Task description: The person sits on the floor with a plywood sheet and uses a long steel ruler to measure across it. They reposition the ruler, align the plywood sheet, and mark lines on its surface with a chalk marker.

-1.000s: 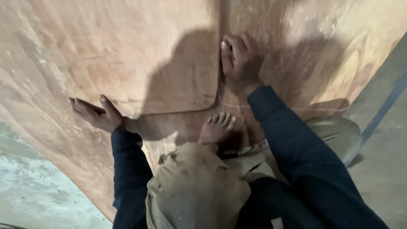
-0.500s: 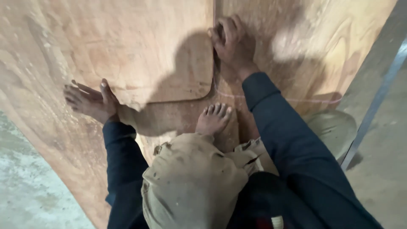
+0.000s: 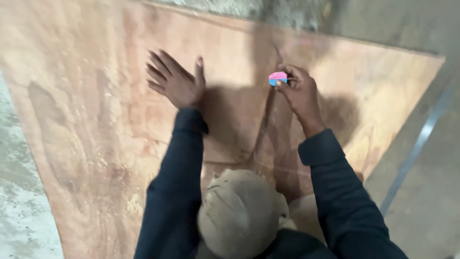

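plywood sheet (image 3: 96, 144); left hand (image 3: 176, 85) flat; right hand (image 3: 299, 91) pinching pink-blue marker (image 3: 278, 78)

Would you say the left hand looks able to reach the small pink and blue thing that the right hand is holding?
Probably yes: the left hand lies flat on the plywood sheet, and only bare sheet separates it from the pink and blue thing pinched in the right hand.
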